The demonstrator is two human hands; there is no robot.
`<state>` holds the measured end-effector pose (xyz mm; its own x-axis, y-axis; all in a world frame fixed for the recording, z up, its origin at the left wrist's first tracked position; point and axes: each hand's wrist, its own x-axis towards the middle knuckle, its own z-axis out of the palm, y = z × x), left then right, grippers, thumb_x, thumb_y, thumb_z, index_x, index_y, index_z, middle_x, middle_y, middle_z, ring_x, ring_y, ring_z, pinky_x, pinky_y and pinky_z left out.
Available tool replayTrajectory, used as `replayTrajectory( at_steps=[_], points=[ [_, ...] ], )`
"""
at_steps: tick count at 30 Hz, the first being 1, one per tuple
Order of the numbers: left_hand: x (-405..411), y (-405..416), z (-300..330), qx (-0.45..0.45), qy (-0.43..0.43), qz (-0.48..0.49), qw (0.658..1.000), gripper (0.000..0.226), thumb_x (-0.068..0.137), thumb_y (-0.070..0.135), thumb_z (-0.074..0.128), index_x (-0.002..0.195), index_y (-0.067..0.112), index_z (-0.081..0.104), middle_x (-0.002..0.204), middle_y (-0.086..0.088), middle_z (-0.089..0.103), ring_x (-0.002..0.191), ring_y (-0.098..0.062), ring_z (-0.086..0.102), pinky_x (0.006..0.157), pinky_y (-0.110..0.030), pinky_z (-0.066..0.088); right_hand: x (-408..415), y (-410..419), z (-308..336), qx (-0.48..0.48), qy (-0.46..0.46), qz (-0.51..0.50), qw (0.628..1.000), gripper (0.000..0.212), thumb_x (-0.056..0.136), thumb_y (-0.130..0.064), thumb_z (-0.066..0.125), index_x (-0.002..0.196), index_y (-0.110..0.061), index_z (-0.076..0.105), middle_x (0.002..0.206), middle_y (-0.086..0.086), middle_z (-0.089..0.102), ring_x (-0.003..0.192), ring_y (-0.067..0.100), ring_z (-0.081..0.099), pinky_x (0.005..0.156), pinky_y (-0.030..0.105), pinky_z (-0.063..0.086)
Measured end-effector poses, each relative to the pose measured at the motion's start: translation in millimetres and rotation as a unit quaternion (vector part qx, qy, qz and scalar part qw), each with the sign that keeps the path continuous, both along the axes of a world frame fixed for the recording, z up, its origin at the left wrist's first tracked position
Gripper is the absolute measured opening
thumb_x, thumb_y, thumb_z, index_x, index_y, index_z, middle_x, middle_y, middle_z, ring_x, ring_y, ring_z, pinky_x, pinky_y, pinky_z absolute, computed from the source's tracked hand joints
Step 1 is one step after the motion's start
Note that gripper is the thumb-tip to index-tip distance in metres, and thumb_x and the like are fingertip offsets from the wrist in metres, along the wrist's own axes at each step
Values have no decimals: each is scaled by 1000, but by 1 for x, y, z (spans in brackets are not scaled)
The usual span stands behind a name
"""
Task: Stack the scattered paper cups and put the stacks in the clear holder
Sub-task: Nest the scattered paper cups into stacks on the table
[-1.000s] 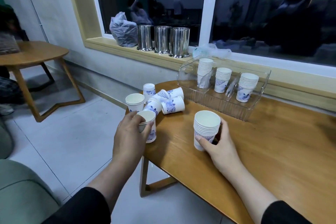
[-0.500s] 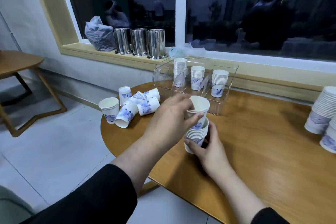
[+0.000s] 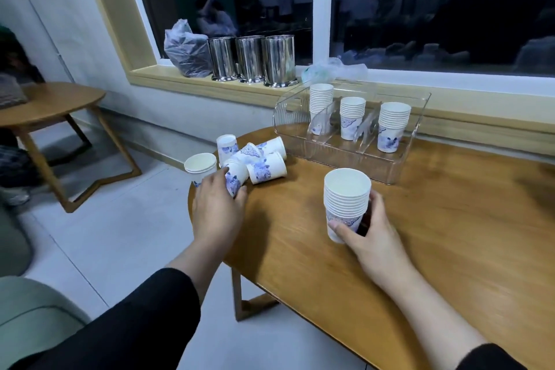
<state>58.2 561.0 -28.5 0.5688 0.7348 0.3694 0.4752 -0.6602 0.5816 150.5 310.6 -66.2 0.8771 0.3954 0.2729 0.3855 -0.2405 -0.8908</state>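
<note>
My right hand [image 3: 368,227] grips an upright stack of white paper cups with blue print [image 3: 346,198] standing on the wooden table [image 3: 435,234]. My left hand [image 3: 217,209] rests on a cup lying on its side [image 3: 235,176] at the table's left end, fingers curled around it. Several more loose cups [image 3: 265,167] lie tipped beside it, and two stand upright [image 3: 200,166]. The clear holder [image 3: 345,156] stands at the back of the table with three cup stacks [image 3: 352,117] in its compartments.
Three steel canisters [image 3: 250,58] and a plastic bag [image 3: 186,51] sit on the window sill behind the holder. A round wooden side table [image 3: 48,105] stands at the left over the tiled floor. A green seat [image 3: 27,309] fills the lower left.
My left hand dropped its cup onto the stack under my right hand, then went back left to the loose cups. The stack is one cup taller.
</note>
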Motion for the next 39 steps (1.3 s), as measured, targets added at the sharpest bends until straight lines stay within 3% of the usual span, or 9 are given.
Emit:
replayTrajectory(
  at_steps=[4, 10, 14, 18, 26, 29, 31, 36, 39],
  points=[
    [13, 16, -7, 13, 61, 14, 998, 54, 93, 37, 59, 142, 19, 47, 130, -12, 58, 122, -33, 50, 102, -44, 43, 1, 0, 1, 3, 8, 3, 1000, 71, 78, -35, 82, 134, -38, 38, 124, -25, 58, 113, -2, 57, 92, 24, 45],
    [30, 19, -6, -7, 104, 26, 994, 52, 95, 43, 58, 139, 19, 47, 123, -13, 63, 115, -36, 58, 91, -43, 49, 1, -2, 1, 4, 10, 2, 1000, 72, 78, -35, 81, 135, -40, 37, 121, -33, 55, 111, -19, 49, 81, 4, 40],
    [38, 25, -4, -48, 122, 26, 991, 58, 92, 39, 62, 143, 20, 42, 123, -14, 64, 114, -38, 60, 92, -44, 50, 0, -2, 1, 6, 12, 3, 1000, 74, 77, -36, 82, 136, -40, 38, 122, -29, 57, 112, -12, 53, 84, 11, 41],
    [32, 17, -3, -95, 48, 18, 994, 61, 91, 37, 63, 146, 23, 39, 127, -13, 65, 116, -37, 59, 93, -42, 49, -1, -3, 3, 12, 16, 5, 1000, 75, 77, -36, 81, 137, -40, 37, 124, -28, 58, 114, -7, 54, 89, 20, 42],
    [13, -28, 2, -160, -137, -142, 967, 101, 81, 23, 77, 152, 49, 11, 142, -3, 53, 121, -24, 59, 107, -44, 47, -2, -4, 4, 4, 11, 10, 1000, 75, 78, -35, 81, 138, -40, 36, 126, -24, 58, 115, 3, 56, 93, 26, 45],
    [17, -45, 23, -154, -151, -220, 951, 92, 82, 19, 79, 142, 58, 21, 138, 3, 54, 116, -17, 63, 98, -33, 54, -2, -4, 4, 5, 8, 9, 1000, 74, 78, -35, 81, 136, -42, 36, 122, -31, 56, 112, -1, 55, 88, 18, 42],
    [21, -56, 39, -162, -166, -259, 938, 81, 83, 15, 79, 136, 51, 30, 126, 8, 58, 107, -11, 67, 85, -23, 57, -2, -5, 4, 1, 2, 7, 1000, 74, 78, -37, 81, 136, -43, 35, 120, -34, 54, 110, -4, 54, 83, 10, 39],
    [33, -90, 72, -184, -223, -350, 891, 68, 78, 21, 78, 128, 41, 37, 124, 8, 62, 103, -17, 69, 88, -42, 59, -2, -3, 4, -1, -1, 4, 1000, 79, 79, -38, 80, 142, -39, 32, 120, -31, 52, 108, -7, 49, 81, -2, 34],
    [39, -105, 70, -147, -173, -384, 895, 68, 74, 25, 78, 128, 40, 39, 120, 6, 63, 106, -17, 66, 93, -44, 56, -2, -3, 2, 7, 4, 5, 1000, 79, 77, -40, 81, 141, -40, 34, 119, -27, 59, 107, -5, 56, 80, 0, 36]
  ],
)
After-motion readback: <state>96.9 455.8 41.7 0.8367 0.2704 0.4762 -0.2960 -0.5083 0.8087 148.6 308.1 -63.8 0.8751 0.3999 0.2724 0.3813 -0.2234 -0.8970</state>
